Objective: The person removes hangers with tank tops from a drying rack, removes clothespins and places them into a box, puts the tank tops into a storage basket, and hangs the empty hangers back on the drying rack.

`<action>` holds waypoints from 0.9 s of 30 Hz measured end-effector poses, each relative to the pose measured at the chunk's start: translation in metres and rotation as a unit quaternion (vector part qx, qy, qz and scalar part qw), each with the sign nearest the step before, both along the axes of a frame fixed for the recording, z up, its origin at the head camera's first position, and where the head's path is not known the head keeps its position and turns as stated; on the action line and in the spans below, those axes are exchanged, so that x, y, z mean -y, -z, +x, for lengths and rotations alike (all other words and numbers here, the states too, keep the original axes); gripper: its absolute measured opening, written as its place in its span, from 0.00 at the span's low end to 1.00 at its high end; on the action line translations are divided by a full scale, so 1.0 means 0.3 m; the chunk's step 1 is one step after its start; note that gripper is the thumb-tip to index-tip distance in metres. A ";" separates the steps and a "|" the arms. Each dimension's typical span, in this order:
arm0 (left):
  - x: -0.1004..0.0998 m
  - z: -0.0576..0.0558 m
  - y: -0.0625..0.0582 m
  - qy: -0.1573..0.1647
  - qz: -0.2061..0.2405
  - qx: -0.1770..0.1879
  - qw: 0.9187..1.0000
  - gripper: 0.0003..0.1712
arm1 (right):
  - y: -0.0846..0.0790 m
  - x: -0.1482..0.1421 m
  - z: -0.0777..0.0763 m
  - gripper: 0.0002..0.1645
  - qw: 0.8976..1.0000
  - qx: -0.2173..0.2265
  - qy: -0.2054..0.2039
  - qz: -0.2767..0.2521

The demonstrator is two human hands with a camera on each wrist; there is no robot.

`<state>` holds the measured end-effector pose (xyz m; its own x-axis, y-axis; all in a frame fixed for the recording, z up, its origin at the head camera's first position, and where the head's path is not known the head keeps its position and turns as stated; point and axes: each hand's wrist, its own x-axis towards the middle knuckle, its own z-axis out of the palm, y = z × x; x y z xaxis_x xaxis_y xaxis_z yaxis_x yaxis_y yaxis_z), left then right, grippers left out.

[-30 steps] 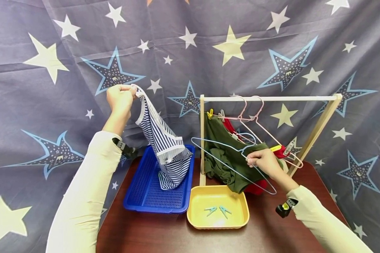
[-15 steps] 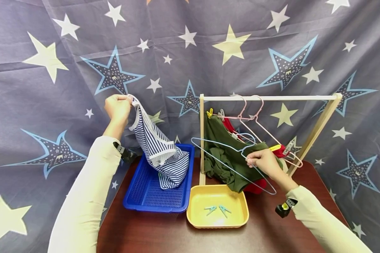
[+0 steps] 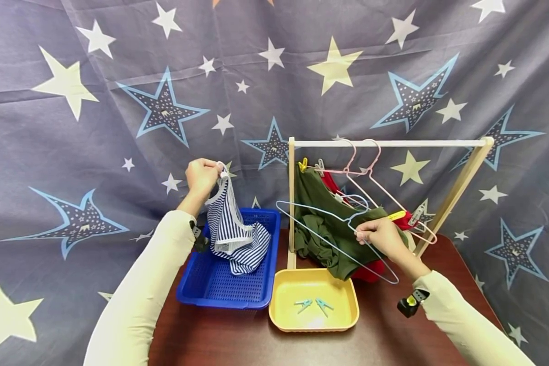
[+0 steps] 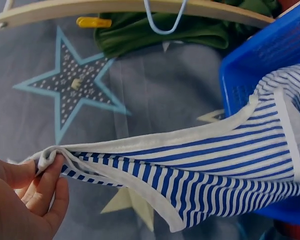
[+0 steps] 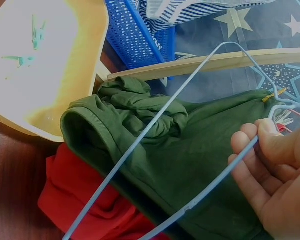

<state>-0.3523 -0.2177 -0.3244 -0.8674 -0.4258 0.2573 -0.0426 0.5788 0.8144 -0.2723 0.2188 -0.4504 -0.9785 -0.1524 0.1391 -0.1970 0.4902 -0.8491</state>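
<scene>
The head view was bright, with a pale sheen on the table (image 3: pixel 302 351) in front of the tray (image 3: pixel 343 295). In the right wrist view, glare bleached the tray, washing out the pegs (image 5: pixel 37 35) inside. The left wrist view was dimmer, the shirt (image 4: pixel 215 155) sharp, the wooden post (image 4: pixel 90 7) bowed by distortion.

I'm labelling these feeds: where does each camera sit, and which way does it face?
Head: worn on the head, facing forward and down at the basket and rack; left hand, right hand and both sleeves show.
Left wrist: on that wrist, facing the left hand, shown pinching the striped shirt.
Right wrist: on that wrist, facing the right hand, shown holding the blue hanger.
Both wrist views share the striped shirt, basket and green garment.
</scene>
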 end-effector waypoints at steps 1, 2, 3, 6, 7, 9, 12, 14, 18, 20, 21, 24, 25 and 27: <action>-0.009 0.000 0.009 0.005 0.006 0.000 1.000 0.13 | 0.000 0.000 0.000 0.07 1.000 0.000 0.000 0.000; -0.018 0.000 0.017 0.009 0.012 0.001 1.000 0.12 | 0.001 0.000 0.000 0.07 1.000 0.000 0.000 0.000; -0.028 -0.001 0.024 0.011 0.015 0.001 1.000 0.12 | 0.002 0.000 0.000 0.07 1.000 0.001 0.000 -0.002; -0.062 -0.001 0.043 0.024 0.014 0.005 1.000 0.12 | 0.002 -0.002 0.001 0.07 1.000 0.000 -0.001 -0.003; -0.075 0.000 0.049 0.031 0.012 0.006 0.999 0.12 | 0.003 -0.002 0.001 0.07 1.000 0.000 -0.001 -0.004; -0.103 0.004 0.062 0.047 0.001 0.009 0.999 0.12 | 0.003 -0.002 0.000 0.07 1.000 0.000 0.001 -0.003; -0.147 0.013 0.084 0.080 -0.009 0.016 0.997 0.11 | 0.005 -0.001 0.000 0.07 1.000 -0.001 0.000 0.001; -0.171 0.018 0.099 0.104 -0.019 0.023 0.994 0.11 | 0.005 0.000 0.000 0.06 1.000 -0.001 0.001 -0.001; -0.199 0.020 0.139 0.130 -0.052 0.037 0.989 0.11 | 0.005 0.000 0.003 0.05 1.000 -0.006 0.003 0.001; -0.202 0.020 0.159 0.131 -0.057 0.044 0.989 0.11 | 0.006 -0.001 0.004 0.05 1.000 -0.007 0.005 0.000; -0.201 0.019 0.168 0.129 -0.056 0.048 0.989 0.11 | 0.008 -0.002 0.004 0.05 1.000 -0.008 0.003 -0.001; -0.187 0.014 0.194 0.118 -0.040 0.059 0.990 0.12 | 0.011 -0.005 0.004 0.06 1.000 -0.007 -0.001 -0.003; -0.179 0.012 0.203 0.113 -0.033 0.063 0.991 0.12 | 0.012 -0.005 0.004 0.06 1.000 -0.005 0.001 -0.004; -0.161 0.006 0.220 0.103 -0.018 0.072 0.992 0.12 | 0.012 -0.006 0.005 0.06 1.000 -0.003 0.001 -0.005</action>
<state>-0.3504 -0.1695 -0.3905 -0.9642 -0.2282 0.1354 -0.0351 0.6155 0.7874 -0.2709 0.2206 -0.4541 -0.9779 -0.1485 0.1471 -0.2015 0.4824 -0.8525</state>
